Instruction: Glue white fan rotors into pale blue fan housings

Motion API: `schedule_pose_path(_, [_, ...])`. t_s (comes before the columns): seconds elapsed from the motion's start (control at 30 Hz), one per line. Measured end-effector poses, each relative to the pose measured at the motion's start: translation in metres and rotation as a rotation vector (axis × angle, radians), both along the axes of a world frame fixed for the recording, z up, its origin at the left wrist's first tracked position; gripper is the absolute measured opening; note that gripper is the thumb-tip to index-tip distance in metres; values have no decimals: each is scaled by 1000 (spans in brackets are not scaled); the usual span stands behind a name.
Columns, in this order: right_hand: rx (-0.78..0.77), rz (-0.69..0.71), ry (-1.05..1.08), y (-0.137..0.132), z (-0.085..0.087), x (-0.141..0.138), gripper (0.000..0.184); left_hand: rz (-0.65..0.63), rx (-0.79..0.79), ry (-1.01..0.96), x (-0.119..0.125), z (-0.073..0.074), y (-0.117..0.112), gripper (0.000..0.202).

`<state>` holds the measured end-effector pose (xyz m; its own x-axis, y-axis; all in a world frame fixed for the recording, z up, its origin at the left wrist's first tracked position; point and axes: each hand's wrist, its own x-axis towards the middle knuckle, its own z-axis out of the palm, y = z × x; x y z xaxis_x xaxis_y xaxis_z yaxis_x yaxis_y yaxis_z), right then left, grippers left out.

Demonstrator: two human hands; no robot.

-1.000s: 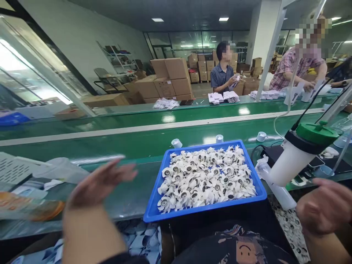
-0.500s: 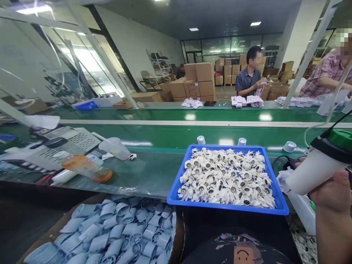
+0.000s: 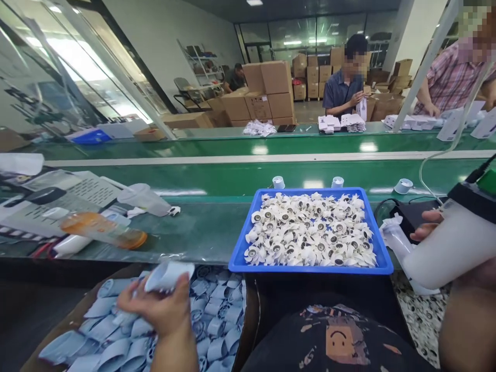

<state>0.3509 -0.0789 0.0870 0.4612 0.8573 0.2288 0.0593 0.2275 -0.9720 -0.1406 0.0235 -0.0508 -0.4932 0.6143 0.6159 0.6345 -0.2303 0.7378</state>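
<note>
My left hand (image 3: 167, 312) grips a light blue plastic tube-like housing (image 3: 170, 275) by its sides. It is raised over a large box (image 3: 250, 315) of similar blue housings (image 3: 116, 356). At the right edge, my right hand (image 3: 478, 276) is wrapped round a thick white cylinder (image 3: 445, 253) with a black collar and a green end. The cylinder lies tilted, its rounded white end pointing down and left. Between my hands, a blue tray (image 3: 310, 269) holds many small white fan wheels (image 3: 310, 232) with dark hubs.
Three light blue caps (image 3: 403, 186) stand behind the tray on the green conveyor (image 3: 217, 178). An orange-tinted bottle (image 3: 103, 229) and a clear plastic cup (image 3: 145, 199) lie to the left. Two people work across the bench, near stacks of white cards (image 3: 341, 123).
My left hand has come into view with a blue housing in it. The white cylinder in my right hand has shifted slightly and is held more level. The view has tilted down.
</note>
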Motion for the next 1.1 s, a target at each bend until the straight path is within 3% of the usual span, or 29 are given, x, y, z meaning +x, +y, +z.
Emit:
schedule_pose_path(0.03, [38,89,90,2,1,-2,75,-80,20,-38,21,15,4,65])
schedule_pose_path(0.1, [114,285,252,11,5,-9,80,-463,-97,-21,69,39,6,54])
schedule_pose_path(0.2, [161,516,344,27,21,-31,79,-961,-161,231,140,62,-4,50])
schedule_pose_path(0.3, [160,614,346,44,43,-63,63,-1199,-97,272,187,74,-17,54])
schedule_pose_path(0.4, [207,556,342,54,60,-90,58,-1291,-40,262,212,81,-24,59])
schedule_pose_path(0.53, [218,409,309,52,64,-108,63,-1320,46,289,228,87,-27,48])
schedule_pose_path(0.83, [281,396,243,41,60,-106,55,-1348,1,299,235,94,-35,34])
schedule_pose_path(1.1, [226,341,205,39,58,-107,49,-1351,-49,308,235,99,-36,30])
